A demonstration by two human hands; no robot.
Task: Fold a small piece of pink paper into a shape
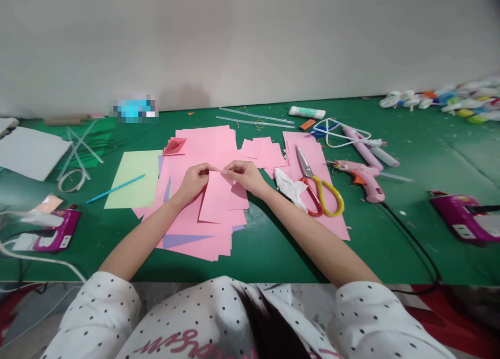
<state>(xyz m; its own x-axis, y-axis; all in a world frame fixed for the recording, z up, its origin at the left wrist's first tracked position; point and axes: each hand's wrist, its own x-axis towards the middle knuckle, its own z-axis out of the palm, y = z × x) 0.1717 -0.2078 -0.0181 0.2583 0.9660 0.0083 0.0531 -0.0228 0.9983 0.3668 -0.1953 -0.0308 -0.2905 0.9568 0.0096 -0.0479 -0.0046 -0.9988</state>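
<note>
A pink sheet of paper (214, 200) is pinched at its top edge between my two hands, over the middle of the table. My left hand (196, 182) is closed on its upper left corner. Close beside it, my right hand (244, 175) grips the same edge with thumb and forefinger. Beneath them lies a loose pile of pink sheets (203, 140), with bits of purple paper (183, 240) showing through. A small pleated pink piece (174, 146) rests at the pile's upper left. Smaller pink pieces (263, 149) lie just past my right hand.
Scissors (308, 174) with red and yellow handles and a crumpled white tissue (289, 187) lie right, on more pink paper (338, 226). A pink glue gun (361, 177) sits beyond. Left are a pale green sheet (130, 163), a blue pencil (115, 188), tape (71, 181) and a purple power strip (64, 231).
</note>
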